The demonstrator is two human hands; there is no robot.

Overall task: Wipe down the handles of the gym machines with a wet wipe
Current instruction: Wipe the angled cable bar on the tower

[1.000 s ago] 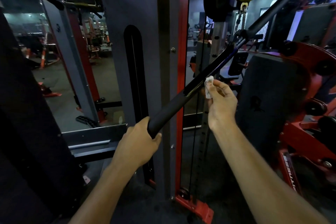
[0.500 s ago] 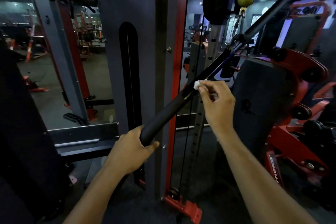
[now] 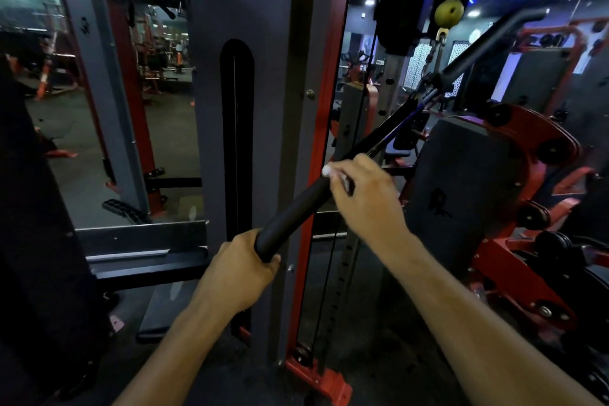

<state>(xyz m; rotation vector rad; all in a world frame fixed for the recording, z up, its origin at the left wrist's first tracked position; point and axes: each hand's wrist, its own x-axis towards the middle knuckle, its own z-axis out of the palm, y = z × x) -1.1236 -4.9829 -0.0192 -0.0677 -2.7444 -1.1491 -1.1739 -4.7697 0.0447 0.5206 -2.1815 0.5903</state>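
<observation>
Presently left hand [image 3: 242,269] grips the bar handle [image 3: 293,212] end; right hand [image 3: 361,196] pinches the wet wipe [image 3: 327,170] against it; the small wad may slip from the fingers, leaving the grip's underside unwiped.

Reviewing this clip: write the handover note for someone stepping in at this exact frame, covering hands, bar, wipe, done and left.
Left hand: grips the near end of the black pull-down bar, steadying it.
Right hand: pinches the white wet wipe against the bar at the upper end of the near foam grip.
The bar hangs tilted from the cable clip under the yellow stopper ball.
Done: cannot tell how much is already wiped.
Left: probably the near grip down to the left hand, the end under that hand, and the far grip.
</observation>
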